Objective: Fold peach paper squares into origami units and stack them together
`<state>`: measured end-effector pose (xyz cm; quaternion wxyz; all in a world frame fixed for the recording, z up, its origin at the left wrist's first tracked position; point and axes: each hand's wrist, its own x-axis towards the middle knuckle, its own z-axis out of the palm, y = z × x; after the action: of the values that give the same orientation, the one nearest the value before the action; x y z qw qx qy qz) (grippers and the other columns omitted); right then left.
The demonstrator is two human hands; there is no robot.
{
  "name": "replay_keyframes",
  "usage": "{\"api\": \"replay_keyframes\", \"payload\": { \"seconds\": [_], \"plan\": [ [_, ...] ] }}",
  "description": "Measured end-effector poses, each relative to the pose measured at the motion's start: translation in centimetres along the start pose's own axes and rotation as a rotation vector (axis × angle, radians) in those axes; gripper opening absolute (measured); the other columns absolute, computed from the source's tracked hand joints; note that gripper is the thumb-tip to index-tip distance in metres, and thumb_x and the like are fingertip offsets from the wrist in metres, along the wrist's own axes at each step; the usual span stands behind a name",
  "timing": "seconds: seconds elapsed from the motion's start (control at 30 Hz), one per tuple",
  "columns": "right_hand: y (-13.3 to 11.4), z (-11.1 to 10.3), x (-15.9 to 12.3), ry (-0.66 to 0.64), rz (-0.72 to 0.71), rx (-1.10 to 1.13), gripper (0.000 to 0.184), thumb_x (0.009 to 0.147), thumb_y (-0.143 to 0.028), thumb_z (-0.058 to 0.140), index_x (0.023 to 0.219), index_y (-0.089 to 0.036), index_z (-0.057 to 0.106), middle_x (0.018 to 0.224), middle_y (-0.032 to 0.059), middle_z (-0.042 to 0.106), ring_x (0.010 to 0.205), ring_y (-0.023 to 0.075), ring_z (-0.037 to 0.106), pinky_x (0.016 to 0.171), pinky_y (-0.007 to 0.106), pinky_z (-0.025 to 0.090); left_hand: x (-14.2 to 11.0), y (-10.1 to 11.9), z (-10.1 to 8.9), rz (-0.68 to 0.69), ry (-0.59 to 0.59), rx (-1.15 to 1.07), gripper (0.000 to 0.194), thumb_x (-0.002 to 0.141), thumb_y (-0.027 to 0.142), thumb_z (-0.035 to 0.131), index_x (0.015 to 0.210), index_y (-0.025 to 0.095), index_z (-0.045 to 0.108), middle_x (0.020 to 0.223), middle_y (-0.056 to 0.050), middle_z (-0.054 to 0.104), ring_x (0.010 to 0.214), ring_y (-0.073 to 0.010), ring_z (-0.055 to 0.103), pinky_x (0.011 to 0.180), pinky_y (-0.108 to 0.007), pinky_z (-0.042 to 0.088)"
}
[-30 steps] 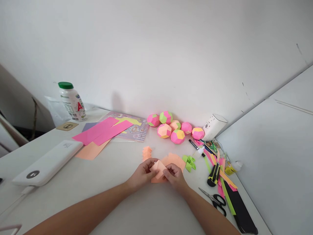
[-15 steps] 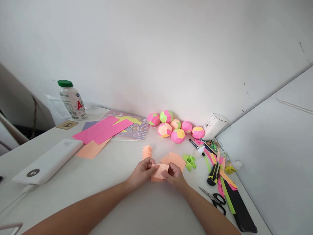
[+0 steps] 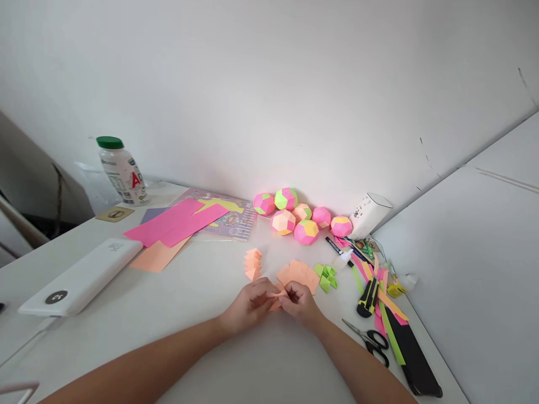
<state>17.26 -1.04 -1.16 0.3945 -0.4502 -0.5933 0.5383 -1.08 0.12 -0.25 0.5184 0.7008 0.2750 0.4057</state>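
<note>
Between my two hands is a small piece of peach paper (image 3: pixel 275 304), bent and partly covered by the fingers. My left hand (image 3: pixel 249 304) pinches its left side, and my right hand (image 3: pixel 301 304) grips the right side with thumb and fingers. Just beyond them lie several flat peach paper pieces (image 3: pixel 298 273), spread like a fan. A row of folded peach units (image 3: pixel 253 262) stands beyond my left hand. To the right of the fan sit folded green paper units (image 3: pixel 326 277).
Several paper balls (image 3: pixel 306 232) rest by the wall. Pink paper sheets (image 3: pixel 168 223), a power bank (image 3: pixel 82 278) and a green-capped bottle (image 3: pixel 123 171) are at left. Scissors (image 3: pixel 370 339), a yellow-black box cutter (image 3: pixel 368 297) and paper strips (image 3: pixel 391 306) lie at right.
The peach paper was held out flat between my hands; now it is bent between the fingers. My left hand has turned and closed in around it.
</note>
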Motion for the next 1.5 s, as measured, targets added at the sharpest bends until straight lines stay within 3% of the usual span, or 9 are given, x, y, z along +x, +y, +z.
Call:
{"api": "replay_keyframes", "payload": {
  "seconds": [0.13, 0.23, 0.53, 0.8, 1.0, 1.37, 1.5],
  "plan": [
    [-0.1, 0.0, -0.1, 0.031, -0.023, 0.019, 0.025, 0.078, -0.036, 0.06, 0.068, -0.018, 0.046, 0.059, -0.0051, 0.038, 0.051, 0.0079, 0.036, 0.048, 0.021, 0.036, 0.0, 0.3, -0.2, -0.128, 0.004, 0.105, 0.022, 0.082, 0.024, 0.049, 0.099, 0.021, 0.063, 0.082, -0.004, 0.059, 0.075, -0.0168, 0.057, 0.066, -0.028, 0.047],
    [-0.2, 0.0, -0.1, 0.031, -0.026, 0.025, 0.025, 0.078, -0.038, 0.06, 0.07, -0.018, 0.048, 0.061, -0.0043, 0.04, 0.053, 0.0085, 0.039, 0.05, 0.021, 0.039, 0.0, -0.1, -0.2, -0.14, 0.027, 0.084, 0.027, 0.081, 0.023, 0.05, 0.105, 0.022, 0.061, 0.088, -0.004, 0.06, 0.081, -0.0179, 0.058, 0.07, -0.029, 0.048],
    [-1.0, 0.2, 0.0, 0.041, -0.107, -0.056, 0.022, 0.075, -0.032, 0.065, 0.064, -0.016, 0.054, 0.058, -0.0043, 0.041, 0.052, 0.0082, 0.035, 0.048, 0.021, 0.031, 0.0, -0.5, -0.2, -0.181, 0.08, -0.02, 0.036, 0.079, 0.027, 0.054, 0.114, 0.023, 0.058, 0.092, -0.004, 0.057, 0.088, -0.019, 0.058, 0.079, -0.033, 0.05],
    [-0.6, 0.3, 0.0, 0.111, -0.182, -0.049, 0.018, 0.077, -0.028, 0.063, 0.064, -0.016, 0.058, 0.059, -0.0027, 0.046, 0.052, 0.0092, 0.039, 0.048, 0.022, 0.031, 0.1, 0.0, -0.1, -0.258, 0.095, 0.013, 0.033, 0.08, 0.033, 0.055, 0.11, 0.021, 0.061, 0.095, -0.005, 0.059, 0.088, -0.0197, 0.058, 0.076, -0.031, 0.049],
    [-0.8, 0.3, 0.0, 0.153, -0.215, -0.084, 0.016, 0.077, -0.027, 0.063, 0.067, -0.016, 0.059, 0.062, -0.002, 0.049, 0.053, 0.0092, 0.04, 0.049, 0.022, 0.034, 0.4, 1.1, -0.1, -0.225, 0.061, 0.006, 0.026, 0.081, 0.038, 0.054, 0.088, 0.017, 0.068, 0.074, -0.002, 0.059, 0.066, -0.0144, 0.052, 0.059, -0.024, 0.044],
    [0.2, 0.2, 0.0, 0.177, -0.099, 0.066, 0.022, 0.072, -0.03, 0.07, 0.087, -0.019, 0.059, 0.069, -0.0008, 0.059, 0.056, 0.0113, 0.057, 0.053, 0.024, 0.049, 0.2, 1.0, -0.3, -0.259, 0.015, -0.02, 0.034, 0.081, 0.044, 0.053, 0.086, 0.015, 0.069, 0.06, 0.0, 0.054, 0.056, -0.0117, 0.047, 0.051, -0.021, 0.038],
    [0.1, 0.2, 0.0, 0.175, -0.121, 0.028, 0.019, 0.072, -0.033, 0.07, 0.081, -0.017, 0.064, 0.072, 0.0017, 0.062, 0.055, 0.0124, 0.059, 0.052, 0.025, 0.051, 0.2, 1.0, -0.3, -0.266, 0.012, -0.032, 0.033, 0.081, 0.043, 0.052, 0.084, 0.014, 0.069, 0.057, 0.002, 0.05, 0.053, -0.011, 0.044, 0.049, -0.021, 0.036]
  ]
}}
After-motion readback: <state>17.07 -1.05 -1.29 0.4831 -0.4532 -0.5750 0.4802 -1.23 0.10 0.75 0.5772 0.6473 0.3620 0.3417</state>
